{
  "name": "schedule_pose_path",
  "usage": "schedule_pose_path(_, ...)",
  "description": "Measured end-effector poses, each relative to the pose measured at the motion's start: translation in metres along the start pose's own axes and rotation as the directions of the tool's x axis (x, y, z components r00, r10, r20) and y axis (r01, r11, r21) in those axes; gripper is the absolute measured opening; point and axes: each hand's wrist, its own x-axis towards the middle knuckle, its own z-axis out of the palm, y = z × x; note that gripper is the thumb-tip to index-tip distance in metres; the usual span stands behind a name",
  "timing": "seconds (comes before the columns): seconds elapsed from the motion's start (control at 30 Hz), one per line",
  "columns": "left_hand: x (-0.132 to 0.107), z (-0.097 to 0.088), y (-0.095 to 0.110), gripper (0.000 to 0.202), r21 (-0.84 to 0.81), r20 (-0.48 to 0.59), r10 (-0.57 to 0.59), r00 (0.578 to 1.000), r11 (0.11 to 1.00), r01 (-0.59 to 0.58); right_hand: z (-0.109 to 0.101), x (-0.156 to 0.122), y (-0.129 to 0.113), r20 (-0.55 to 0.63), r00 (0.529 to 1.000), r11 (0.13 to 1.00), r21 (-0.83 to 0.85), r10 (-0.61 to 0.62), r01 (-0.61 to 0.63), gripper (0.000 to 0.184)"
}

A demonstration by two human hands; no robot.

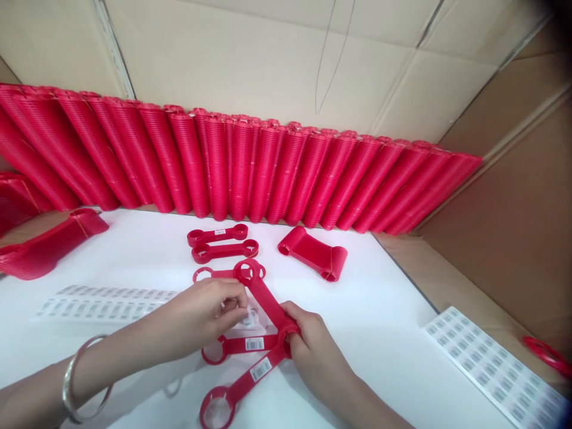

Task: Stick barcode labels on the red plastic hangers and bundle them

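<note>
My right hand [315, 339] is closed around the overlapping ends of several red plastic ring-ended wrenches [268, 298], which fan out to the left. Two of the fanned wrenches carry white barcode labels [261, 369]. My left hand [218, 307] is pinched at the fan's left side, its fingertips on a small whitish barcode label [248, 319]; the fingers partly hide it. Just beyond the hands, more red wrenches [226, 251] lie on the white table, one of them with a label.
Tall stacks of red wrenches [241, 173] line the cardboard wall [268, 53]. A bundled stack [313, 253] lies behind my right hand, another [53, 244] at left. Label sheets lie left [107, 302] and right [496, 363]. A red ring-shaped piece [547, 356] sits far right.
</note>
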Motion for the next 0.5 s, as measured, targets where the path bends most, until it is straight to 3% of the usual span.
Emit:
schedule_pose_path(0.2, 0.006, 0.014, 0.008, 0.026, -0.328, 0.004, -0.102, 0.995, 0.940, 0.098, 0.002, -0.003, -0.007, 0.030, 0.999, 1.000, -0.012, -0.017, 0.017, 0.025)
schedule_pose_path(0.5, 0.011, 0.018, 0.007, 0.027, -0.363, -0.010, -0.147, 0.989, 0.922, 0.133, 0.001, -0.006, -0.007, 0.028, 0.999, 0.999, -0.038, -0.018, 0.019, 0.026)
